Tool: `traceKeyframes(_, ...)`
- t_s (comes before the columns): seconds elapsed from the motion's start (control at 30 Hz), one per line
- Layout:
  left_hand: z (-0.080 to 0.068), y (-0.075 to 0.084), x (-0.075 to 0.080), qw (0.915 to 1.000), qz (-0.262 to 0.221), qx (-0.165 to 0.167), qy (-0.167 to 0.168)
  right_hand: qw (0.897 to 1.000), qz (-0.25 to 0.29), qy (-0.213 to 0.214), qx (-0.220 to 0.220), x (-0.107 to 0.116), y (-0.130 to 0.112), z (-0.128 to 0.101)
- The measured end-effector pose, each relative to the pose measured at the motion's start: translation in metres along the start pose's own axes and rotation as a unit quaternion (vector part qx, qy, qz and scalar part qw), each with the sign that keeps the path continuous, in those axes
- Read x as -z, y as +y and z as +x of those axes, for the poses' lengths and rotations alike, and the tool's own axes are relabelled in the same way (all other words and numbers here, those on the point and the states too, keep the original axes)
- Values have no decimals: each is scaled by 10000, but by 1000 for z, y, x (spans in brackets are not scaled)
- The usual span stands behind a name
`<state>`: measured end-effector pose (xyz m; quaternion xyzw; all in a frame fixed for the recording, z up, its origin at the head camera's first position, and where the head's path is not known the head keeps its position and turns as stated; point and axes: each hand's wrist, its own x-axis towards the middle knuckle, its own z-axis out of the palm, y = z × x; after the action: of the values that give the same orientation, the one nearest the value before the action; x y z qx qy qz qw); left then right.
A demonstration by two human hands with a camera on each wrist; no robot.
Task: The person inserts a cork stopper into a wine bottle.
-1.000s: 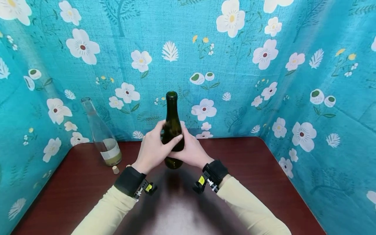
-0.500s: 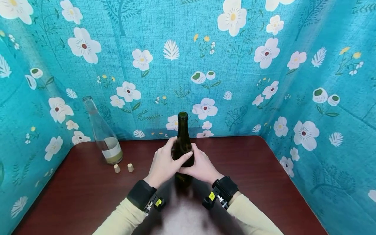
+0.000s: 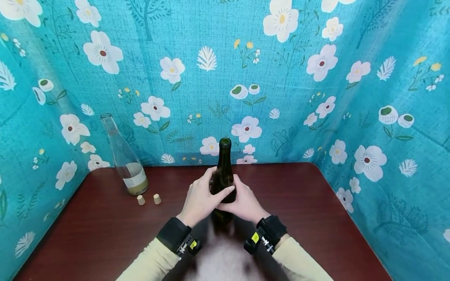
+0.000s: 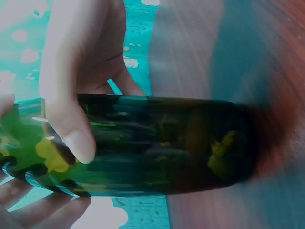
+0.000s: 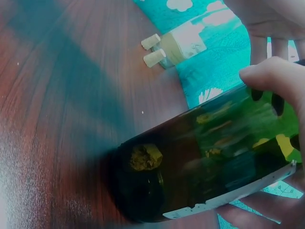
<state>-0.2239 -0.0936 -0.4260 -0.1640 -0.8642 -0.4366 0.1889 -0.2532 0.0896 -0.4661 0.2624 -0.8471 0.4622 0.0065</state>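
Observation:
Both hands grip a dark green glass bottle, which stands upright near the middle of the table with its mouth uncovered. My left hand wraps the body from the left, its thumb across the near side. From the right, my right hand holds the same body, partly overlapped by the left thumb. Through the glass in the right wrist view, a crumbly, cork-like lump lies at the bottom of the bottle. A torn white label clings to the bottle's far side.
At the back left stands a clear glass bottle with a pale label. Two corks, one left and one right, rest in front of it. A blue flowered curtain closes off the dark red table behind.
The green bottle has come down and nearer, slightly to the right, with both hands still around it. The right-hand cork, hidden a second ago, now shows. In the last half second little moved.

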Motion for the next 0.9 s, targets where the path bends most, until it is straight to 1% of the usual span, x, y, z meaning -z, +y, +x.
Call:
traceKeyframes(0.1, -3, -4, -1, 10000, 45, -29, -33, 10000, 42, -3, -30, -3, 4, 0)
traceKeyframes(0.17, -6, -8, -1, 9999, -124, -35, -101, 9999, 75, 40, -69, -4, 6, 0)
traceKeyframes(0.3, -15, -20, -1, 9971, -708, 24, -267, 9997, 86, 186, -121, -6, 8, -2)
traceKeyframes(0.33, -19, -25, 0, 9969, -741, 43, -260, 9996, 66, 208, -150, -6, 8, -2)
traceKeyframes(0.37, -23, -31, 1, 9975, -674, 40, -186, 9996, 49, 216, -156, -6, 7, -2)
traceKeyframes(0.43, -30, -44, 7, 9995, -323, 9, 71, 9996, 29, 195, -198, -6, 6, -2)
traceKeyframes(0.5, -35, -60, 16, 9986, 217, 63, 478, 9996, 0, 186, -231, -5, 5, -2)
traceKeyframes(0.57, -36, -78, 29, 9925, 814, 238, 886, 9995, -16, 200, -263, -4, 4, -2)
traceKeyframes(0.63, -34, -95, 46, 9844, 1297, 549, 1057, 9993, -5, 225, -293, -3, 3, -2)
traceKeyframes(0.67, -33, -103, 55, 9802, 1532, 693, 1047, 9993, -12, 238, -303, -3, 3, -2)
traceKeyframes(0.7, -31, -110, 63, 9761, 1774, 834, 935, 9992, -8, 245, -316, -2, 3, -2)
traceKeyframes(0.73, -30, -117, 72, 9720, 2013, 956, 749, 9992, -2, 241, -330, -2, 3, -2)
traceKeyframes(0.77, -28, -123, 79, 9673, 2270, 1009, 512, 9992, 0, 239, -333, -2, 3, -2)
traceKeyframes(0.83, -26, -133, 92, 9525, 2863, 1035, -92, 9992, 15, 217, -350, -3, 3, -2)
traceKeyframes(0.9, -24, -141, 101, 9338, 3393, 900, -687, 9992, 59, 179, -339, -4, 2, -1)
